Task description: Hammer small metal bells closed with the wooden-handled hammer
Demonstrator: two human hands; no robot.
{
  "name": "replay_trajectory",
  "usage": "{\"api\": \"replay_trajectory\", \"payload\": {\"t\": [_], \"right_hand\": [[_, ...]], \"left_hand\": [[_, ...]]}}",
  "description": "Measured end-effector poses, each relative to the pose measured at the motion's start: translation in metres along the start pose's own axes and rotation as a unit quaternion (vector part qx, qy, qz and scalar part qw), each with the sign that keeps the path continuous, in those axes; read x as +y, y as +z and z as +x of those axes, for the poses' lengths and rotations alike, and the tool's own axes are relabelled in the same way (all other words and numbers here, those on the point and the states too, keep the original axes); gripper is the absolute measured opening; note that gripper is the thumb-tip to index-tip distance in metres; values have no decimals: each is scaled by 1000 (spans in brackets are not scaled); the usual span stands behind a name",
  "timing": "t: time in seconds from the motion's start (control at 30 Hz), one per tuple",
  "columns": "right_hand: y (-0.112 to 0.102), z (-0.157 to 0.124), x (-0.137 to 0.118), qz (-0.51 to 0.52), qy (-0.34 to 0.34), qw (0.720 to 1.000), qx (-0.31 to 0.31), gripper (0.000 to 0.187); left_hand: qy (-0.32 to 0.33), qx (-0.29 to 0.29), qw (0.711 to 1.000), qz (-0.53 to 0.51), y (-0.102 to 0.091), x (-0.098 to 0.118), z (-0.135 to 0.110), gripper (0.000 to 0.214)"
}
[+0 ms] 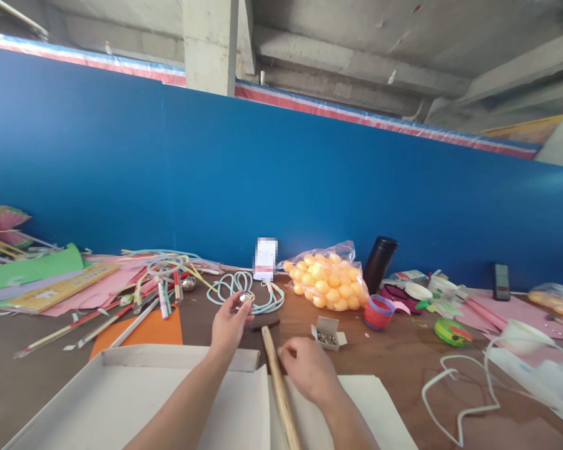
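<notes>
My left hand (229, 325) is raised over the brown table (394, 356) and pinches a small shiny metal bell (246, 298) between its fingertips. My right hand (307, 369) lies knuckles up beside the wooden handle of a hammer (276, 381), its fingers curled and touching the handle. The hammer's dark head points toward the far side. A coil of pale blue cord (244, 289) lies just behind the bell. A small open cardboard box of metal bits (327, 334) sits right of the hammer head.
A shallow white cardboard tray (122, 400) sits under my forearms. A bag of orange balls (326, 281), a black flask (379, 262), rolls of tape (379, 311), coloured paper, sticks and white tubing (455, 400) lie about. A blue wall closes off the back.
</notes>
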State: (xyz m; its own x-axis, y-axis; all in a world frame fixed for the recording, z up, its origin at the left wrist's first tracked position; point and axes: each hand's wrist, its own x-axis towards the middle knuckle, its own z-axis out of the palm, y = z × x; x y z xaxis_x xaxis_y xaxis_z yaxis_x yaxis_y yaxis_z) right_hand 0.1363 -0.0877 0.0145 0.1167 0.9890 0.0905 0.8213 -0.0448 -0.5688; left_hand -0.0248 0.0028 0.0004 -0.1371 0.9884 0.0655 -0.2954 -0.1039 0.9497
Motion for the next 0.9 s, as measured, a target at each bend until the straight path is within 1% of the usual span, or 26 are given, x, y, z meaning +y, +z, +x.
{"api": "replay_trajectory", "payload": {"t": [0.07, 0.13, 0.17, 0.23, 0.3, 0.43, 0.63, 0.9], "right_hand": [[-13, 4, 7, -19, 32, 998, 45, 26], [-28, 10, 18, -32, 97, 990, 99, 28], [-35, 12, 24, -41, 133, 984, 114, 28], [-46, 17, 37, -66, 193, 971, 123, 27], [-51, 20, 47, -84, 222, 966, 103, 26], [-48, 23, 56, -93, 224, 967, 81, 25], [-40, 24, 53, -101, 211, 969, 76, 28], [-37, 27, 56, -107, 211, 969, 66, 22]], "left_hand": [[4, 1, 1000, 14, 0, 1, -1, 45], [9, 1, 1000, 25, 0, 1, -1, 45], [11, -2, 1000, 28, 0, 1, -2, 45], [11, -7, 999, 29, 0, 2, -3, 45], [6, -9, 1000, 24, 0, 2, -4, 45], [4, -6, 1000, 13, 1, 4, -6, 44], [-12, -10, 1000, 22, 2, 6, -7, 46], [-11, -15, 1000, 22, 4, 5, -8, 45]]}}
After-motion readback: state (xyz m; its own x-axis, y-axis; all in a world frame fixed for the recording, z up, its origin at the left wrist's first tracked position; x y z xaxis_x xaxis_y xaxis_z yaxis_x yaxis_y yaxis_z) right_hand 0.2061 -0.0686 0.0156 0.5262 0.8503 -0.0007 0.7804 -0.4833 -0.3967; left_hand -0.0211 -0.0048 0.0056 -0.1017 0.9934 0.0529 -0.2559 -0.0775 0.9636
